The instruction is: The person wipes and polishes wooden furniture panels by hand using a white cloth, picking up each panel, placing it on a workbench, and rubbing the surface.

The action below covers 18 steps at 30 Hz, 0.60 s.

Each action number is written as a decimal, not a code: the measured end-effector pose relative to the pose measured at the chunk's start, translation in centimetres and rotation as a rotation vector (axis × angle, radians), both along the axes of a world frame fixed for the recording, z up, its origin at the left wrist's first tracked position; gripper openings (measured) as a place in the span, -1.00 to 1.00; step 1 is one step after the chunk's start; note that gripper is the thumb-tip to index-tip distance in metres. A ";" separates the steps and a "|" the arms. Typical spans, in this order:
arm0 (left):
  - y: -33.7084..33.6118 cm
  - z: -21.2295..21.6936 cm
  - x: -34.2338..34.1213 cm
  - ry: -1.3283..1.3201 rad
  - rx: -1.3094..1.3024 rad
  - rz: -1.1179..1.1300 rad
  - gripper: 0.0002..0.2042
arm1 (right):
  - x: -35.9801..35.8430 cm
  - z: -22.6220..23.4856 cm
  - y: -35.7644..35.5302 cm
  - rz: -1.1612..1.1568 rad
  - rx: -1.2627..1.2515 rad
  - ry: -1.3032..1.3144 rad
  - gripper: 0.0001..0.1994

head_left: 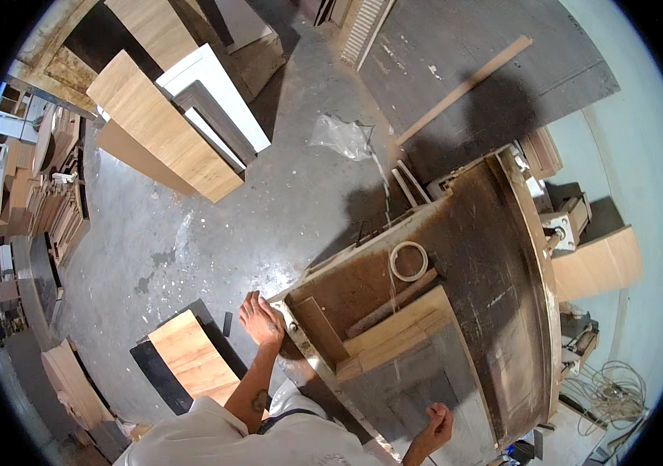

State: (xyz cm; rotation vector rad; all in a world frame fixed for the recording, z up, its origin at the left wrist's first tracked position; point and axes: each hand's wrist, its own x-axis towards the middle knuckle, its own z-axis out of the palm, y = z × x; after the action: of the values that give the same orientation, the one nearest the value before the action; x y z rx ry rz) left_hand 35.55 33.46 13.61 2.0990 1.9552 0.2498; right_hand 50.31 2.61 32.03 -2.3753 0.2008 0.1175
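My left hand [260,318] rests by the near left corner of a rusty metal-framed bench [318,363], its fingers stretched out and nothing in them. Above a grey board [417,380] on the bench hovers my right hand [439,426], its fingers curled together. Whatever they may hold is too small or hidden to make out. Beyond the grey board lie pale wooden strips [393,338]. A roll of tape [408,261] sits farther back on the bench's brown surface, and a narrow brown board [318,328] lies along its left end.
Wood-toned panels [164,124] and a white panel [223,93] lean at the far left. Another wood-toned board [192,353] lies left of me on the grey floor. Clear plastic [343,137] lies beyond the bench. Coiled cables [611,396] hang at the right.
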 end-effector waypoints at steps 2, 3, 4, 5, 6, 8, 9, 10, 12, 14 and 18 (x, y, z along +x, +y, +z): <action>0.3 0.4 0.4 0.010 -0.071 -0.005 -0.65 | 0.1 0.3 0.8 0.015 -0.014 0.102 -0.64; 0.2 0.2 0.5 0.015 -0.084 -0.005 -0.66 | 0.0 0.6 0.9 0.026 -0.021 0.152 -0.61; 0.2 0.2 0.5 0.023 -0.093 -0.002 -0.66 | -0.3 0.9 1.0 0.013 -0.055 0.153 -0.63; 0.2 0.1 0.4 0.047 -0.093 -0.013 -0.67 | -0.7 1.2 1.1 0.004 -0.088 0.155 -0.65; 0.2 0.1 0.2 0.071 -0.094 -0.022 -0.67 | -1.2 1.4 0.9 -0.003 -0.121 0.157 -0.66; 0.3 0.1 -0.2 0.137 -0.175 -0.007 -0.67 | -2.7 1.1 -1.0 -0.075 -0.173 0.124 -0.67; -0.5 -2.0 -1.8 0.569 0.079 -0.132 -0.67 | -3.6 1.1 -2.0 -0.109 -0.201 0.106 -0.67; -1.5 -6.0 -4.0 0.994 0.338 -0.251 -0.66 | -4.3 1.6 -2.2 -0.141 -0.172 0.103 -0.67; -1.4 -9.7 -5.0 1.203 0.519 -0.335 -0.69 | -4.1 0.4 -1.6 -0.116 -0.131 0.096 -0.66; -1.3 -10.4 -5.6 0.943 0.410 -0.304 -0.72 | -4.6 -0.4 -1.7 -0.096 -0.098 0.117 -0.65; -0.9 -9.6 -6.0 0.971 0.419 -0.309 -0.72 | -8.2 0.9 -3.8 -0.133 -0.103 0.159 -0.62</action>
State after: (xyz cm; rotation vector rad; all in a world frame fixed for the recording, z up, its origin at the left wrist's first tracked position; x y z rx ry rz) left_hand 29.58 32.51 4.03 3.1541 2.0645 -0.5862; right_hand 42.09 -1.20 32.95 -2.4481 0.4490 0.2376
